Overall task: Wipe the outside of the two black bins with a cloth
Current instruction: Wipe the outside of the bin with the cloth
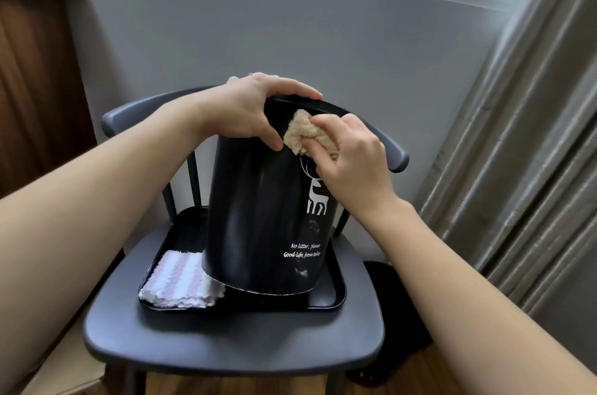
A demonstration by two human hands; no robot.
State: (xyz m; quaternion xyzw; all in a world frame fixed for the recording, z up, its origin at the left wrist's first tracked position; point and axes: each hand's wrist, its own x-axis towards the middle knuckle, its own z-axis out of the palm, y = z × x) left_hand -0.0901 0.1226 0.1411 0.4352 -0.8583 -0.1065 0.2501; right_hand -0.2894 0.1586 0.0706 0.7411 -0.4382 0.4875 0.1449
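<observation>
A black bin [258,217] with a white deer print and white lettering stands tilted on a black tray [326,297] on a chair. My left hand [255,110] grips its upper rim, fingers over the edge and thumb on the outer wall. My right hand [352,162] holds a bunched beige cloth [303,131] and presses it against the bin's outside just below the rim, above the deer. A second dark object [397,330], possibly the other bin, lies on the floor to the right of the chair, mostly hidden.
A folded pink-and-white striped cloth [181,281] lies on the tray's left part, partly under the bin. The dark grey chair [226,339] stands against a grey wall. Curtains [529,168] hang at the right, a wooden door [35,88] at the left.
</observation>
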